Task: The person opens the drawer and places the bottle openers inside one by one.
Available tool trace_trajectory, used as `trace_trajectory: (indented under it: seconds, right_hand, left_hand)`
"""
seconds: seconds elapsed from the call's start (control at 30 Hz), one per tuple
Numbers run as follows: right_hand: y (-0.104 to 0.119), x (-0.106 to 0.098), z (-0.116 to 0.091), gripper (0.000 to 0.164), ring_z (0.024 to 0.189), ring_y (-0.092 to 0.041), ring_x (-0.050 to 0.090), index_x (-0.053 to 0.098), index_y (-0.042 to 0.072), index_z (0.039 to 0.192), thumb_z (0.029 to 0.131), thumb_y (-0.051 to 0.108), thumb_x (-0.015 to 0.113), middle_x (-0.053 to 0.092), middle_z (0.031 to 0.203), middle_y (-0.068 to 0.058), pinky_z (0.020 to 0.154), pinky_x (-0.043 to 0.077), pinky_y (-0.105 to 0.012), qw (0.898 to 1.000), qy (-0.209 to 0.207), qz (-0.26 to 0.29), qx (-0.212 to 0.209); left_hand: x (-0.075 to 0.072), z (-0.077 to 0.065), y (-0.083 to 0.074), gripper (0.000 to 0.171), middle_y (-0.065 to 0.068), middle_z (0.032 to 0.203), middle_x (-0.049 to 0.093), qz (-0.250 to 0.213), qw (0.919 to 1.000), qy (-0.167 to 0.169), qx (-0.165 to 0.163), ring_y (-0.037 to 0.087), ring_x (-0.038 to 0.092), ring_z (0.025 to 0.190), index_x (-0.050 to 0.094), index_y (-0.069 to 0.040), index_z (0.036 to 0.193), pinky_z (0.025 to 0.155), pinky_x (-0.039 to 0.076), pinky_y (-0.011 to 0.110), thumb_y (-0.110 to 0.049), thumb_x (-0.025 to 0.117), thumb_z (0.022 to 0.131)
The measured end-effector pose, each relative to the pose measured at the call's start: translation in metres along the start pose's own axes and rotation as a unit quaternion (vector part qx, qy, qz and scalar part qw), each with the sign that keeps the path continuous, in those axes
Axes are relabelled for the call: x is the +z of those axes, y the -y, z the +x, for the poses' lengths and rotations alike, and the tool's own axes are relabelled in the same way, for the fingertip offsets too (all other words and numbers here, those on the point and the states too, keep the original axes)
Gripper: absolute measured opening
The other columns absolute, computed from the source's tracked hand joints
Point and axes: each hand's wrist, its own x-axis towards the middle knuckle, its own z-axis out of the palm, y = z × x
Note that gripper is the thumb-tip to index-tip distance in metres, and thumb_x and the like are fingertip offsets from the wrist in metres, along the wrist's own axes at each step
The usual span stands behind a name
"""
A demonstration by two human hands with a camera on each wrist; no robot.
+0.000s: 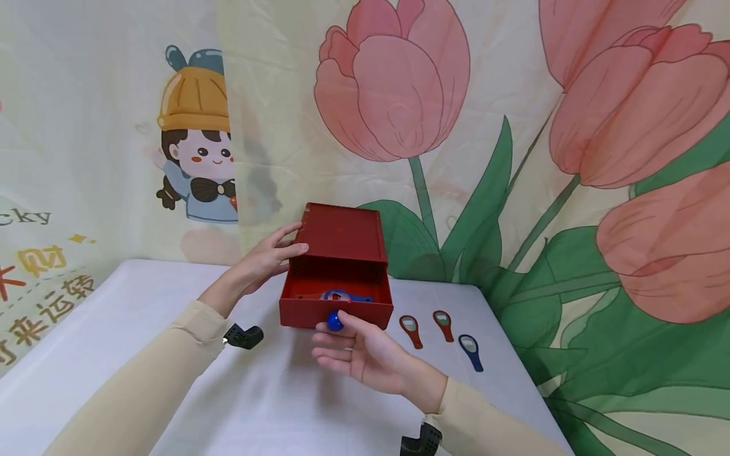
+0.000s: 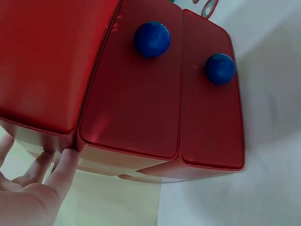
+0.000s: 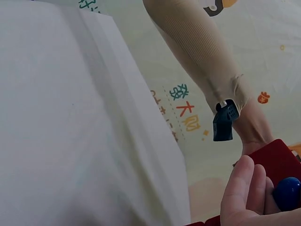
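Note:
A red drawer box stands on the table with a drawer pulled out toward me. Inside the drawer lie a blue magnifying glass and a red handle. My left hand rests on the box's left side, thumb at the top edge; the left wrist view shows its fingers extended against the side wall. My right hand pinches the drawer's blue knob between thumb and forefinger, the other fingers loosely extended below. Two lower drawer fronts, each with a round blue knob, show in the left wrist view.
Two red magnifying glasses and a blue one lie on the white tablecloth right of the box. A printed cloth with large tulips hangs behind the table.

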Motion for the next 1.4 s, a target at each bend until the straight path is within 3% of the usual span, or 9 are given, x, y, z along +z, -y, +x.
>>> trace_trajectory:
  seconds: [0.13, 0.33, 0.67, 1.4]
  right_hand:
    - [-0.0006, -0.0021, 0.0020, 0.056, 0.122, -0.029, 0.072, 0.065, 0.002, 0.140, 0.106, 0.046, 0.064, 0.077, 0.124, -0.009, 0.109, 0.054, -0.038, 1.000, -0.004, 0.010, -0.002]
    - [0.0010, -0.0002, 0.0060, 0.057, 0.130, -0.032, 0.067, 0.064, 0.001, 0.141, 0.105, 0.046, 0.065, 0.072, 0.134, -0.014, 0.110, 0.053, -0.039, 1.000, -0.002, 0.008, -0.004]
    - [0.0047, -0.0014, 0.0079, 0.054, 0.114, -0.024, 0.074, 0.064, 0.003, 0.140, 0.106, 0.045, 0.063, 0.074, 0.130, -0.011, 0.108, 0.055, -0.038, 1.000, 0.001, -0.005, 0.005]
    - [0.0042, -0.0015, 0.0070, 0.055, 0.114, -0.022, 0.073, 0.063, 0.001, 0.140, 0.107, 0.046, 0.061, 0.076, 0.122, -0.007, 0.106, 0.056, -0.035, 1.000, -0.006, -0.010, -0.012]
  left_hand:
    - [0.0012, 0.0006, 0.0014, 0.087, 0.021, 0.172, 0.024, -0.004, 1.0000, 0.005, -0.003, 0.044, 0.030, 0.156, 0.014, -0.022, 0.172, 0.125, 0.027, 0.065, -0.036, 0.065, 0.104]
    - [-0.0025, -0.0008, 0.0020, 0.087, 0.021, 0.172, 0.024, -0.005, 1.0000, -0.003, -0.002, 0.044, 0.030, 0.156, 0.013, -0.023, 0.172, 0.125, 0.027, 0.065, -0.037, 0.065, 0.104]
    - [-0.0027, 0.0000, -0.0007, 0.087, 0.020, 0.172, 0.026, -0.003, 0.9999, -0.004, -0.010, 0.044, 0.030, 0.156, 0.014, -0.025, 0.172, 0.124, 0.029, 0.066, -0.038, 0.066, 0.104]
    - [-0.0011, 0.0035, -0.0014, 0.087, 0.021, 0.172, 0.024, -0.009, 0.9998, 0.005, -0.019, 0.045, 0.028, 0.157, 0.013, -0.025, 0.172, 0.124, 0.028, 0.065, -0.036, 0.066, 0.104]
